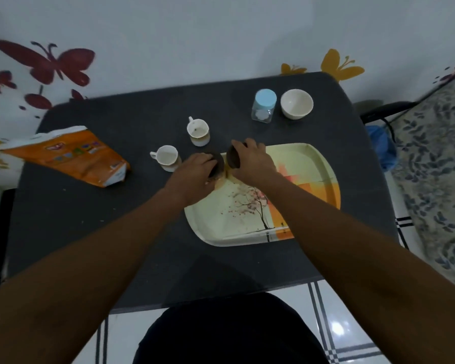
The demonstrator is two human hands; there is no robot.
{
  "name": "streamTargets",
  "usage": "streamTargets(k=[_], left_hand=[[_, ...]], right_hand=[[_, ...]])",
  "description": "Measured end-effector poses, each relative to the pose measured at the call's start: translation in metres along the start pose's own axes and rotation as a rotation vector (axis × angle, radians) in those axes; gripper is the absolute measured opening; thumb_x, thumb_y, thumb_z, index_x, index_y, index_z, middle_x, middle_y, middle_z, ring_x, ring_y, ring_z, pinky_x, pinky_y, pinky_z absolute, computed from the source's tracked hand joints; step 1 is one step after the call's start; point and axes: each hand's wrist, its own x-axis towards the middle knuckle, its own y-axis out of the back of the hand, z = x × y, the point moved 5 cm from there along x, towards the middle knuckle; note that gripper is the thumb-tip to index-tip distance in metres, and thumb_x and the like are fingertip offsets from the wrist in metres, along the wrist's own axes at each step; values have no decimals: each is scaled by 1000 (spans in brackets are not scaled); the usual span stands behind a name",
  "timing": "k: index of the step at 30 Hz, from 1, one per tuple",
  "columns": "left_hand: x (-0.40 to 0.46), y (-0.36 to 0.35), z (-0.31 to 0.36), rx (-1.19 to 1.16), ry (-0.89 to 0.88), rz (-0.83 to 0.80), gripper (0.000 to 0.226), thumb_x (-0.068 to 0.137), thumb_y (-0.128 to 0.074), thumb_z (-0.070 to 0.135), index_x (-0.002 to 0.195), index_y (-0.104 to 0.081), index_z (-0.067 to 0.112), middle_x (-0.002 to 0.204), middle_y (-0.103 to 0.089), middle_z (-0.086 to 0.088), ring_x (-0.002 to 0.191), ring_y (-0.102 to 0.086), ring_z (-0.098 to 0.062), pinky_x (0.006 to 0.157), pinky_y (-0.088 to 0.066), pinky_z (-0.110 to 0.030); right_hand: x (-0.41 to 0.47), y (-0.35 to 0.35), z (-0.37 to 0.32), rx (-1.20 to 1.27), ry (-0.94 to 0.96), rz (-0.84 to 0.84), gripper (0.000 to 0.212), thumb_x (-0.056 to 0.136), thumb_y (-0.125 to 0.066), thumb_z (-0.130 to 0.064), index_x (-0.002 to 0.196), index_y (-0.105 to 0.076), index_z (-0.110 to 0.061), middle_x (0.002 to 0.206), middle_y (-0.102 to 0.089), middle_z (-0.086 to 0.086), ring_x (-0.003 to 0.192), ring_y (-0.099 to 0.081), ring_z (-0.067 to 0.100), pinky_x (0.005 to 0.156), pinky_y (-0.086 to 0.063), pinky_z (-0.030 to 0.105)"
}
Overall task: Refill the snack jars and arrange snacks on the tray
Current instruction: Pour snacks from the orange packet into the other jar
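At the tray's far-left corner my left hand (195, 172) grips a dark brown jar (218, 164), which it mostly hides. Right beside it, my right hand (251, 161) holds a round brown lid (233, 156), tilted and lifted off the jar. The cream and orange tray (313, 177) with a tree picture lies at centre right with nothing else on it. An orange snack bag (71, 156) lies on its side at the left, its open end towards me. Near the far edge stands a clear jar with a light blue lid (264, 106).
A white bowl (296, 103) stands right of the blue-lidded jar. Two white cups (198, 131) (166, 156) stand just left of my hands. The dark table (116, 219) ends at a wall behind and a patterned cloth (436, 158) to the right.
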Motion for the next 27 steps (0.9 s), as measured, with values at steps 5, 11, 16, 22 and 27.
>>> streamTargets(k=[5, 11, 16, 22, 27], left_hand=[[2, 3, 1, 58, -8, 2, 50, 91, -62, 11, 141, -58, 7, 146, -55, -12, 135, -47, -32, 114, -38, -43], [4, 5, 3, 102, -46, 35, 46, 93, -63, 16, 139, -60, 14, 143, -59, -5, 130, -50, -29, 102, -44, -41], [-6, 21, -8, -94, -44, 97, 46, 95, -66, 27, 139, -60, 16, 139, -61, -5, 127, -52, -28, 107, -43, -43], [-44, 109, -74, -70, 29, 495, 35, 97, -61, 16, 130, -67, 9, 132, -64, -15, 122, -58, -34, 104, -45, -48], [-107, 172, -158, 87, 185, 696, 34, 97, -61, 24, 130, -66, 16, 136, -62, -8, 128, -51, -28, 108, -36, -47]], right_hand=[[-1, -2, 1, 46, -26, -40, 86, 84, -72, -37, 155, -26, -27, 152, -30, 10, 134, -36, 38, 99, -49, 49], [-5, -1, 1, 65, -93, -80, 83, 88, -69, -40, 157, -24, -28, 164, -20, 10, 145, -29, 39, 112, -39, 53], [-9, 22, -27, 83, -40, 202, 56, 97, -57, -44, 148, -45, -23, 155, -42, 7, 147, -31, 29, 116, -30, 52], [7, 58, -131, 231, 205, 433, 34, 101, -57, -39, 125, -65, -17, 128, -65, 4, 122, -56, 23, 105, -42, 36], [15, 57, -243, 360, 427, 442, 32, 100, -60, -23, 127, -65, -8, 127, -65, 12, 120, -58, 31, 103, -46, 42]])
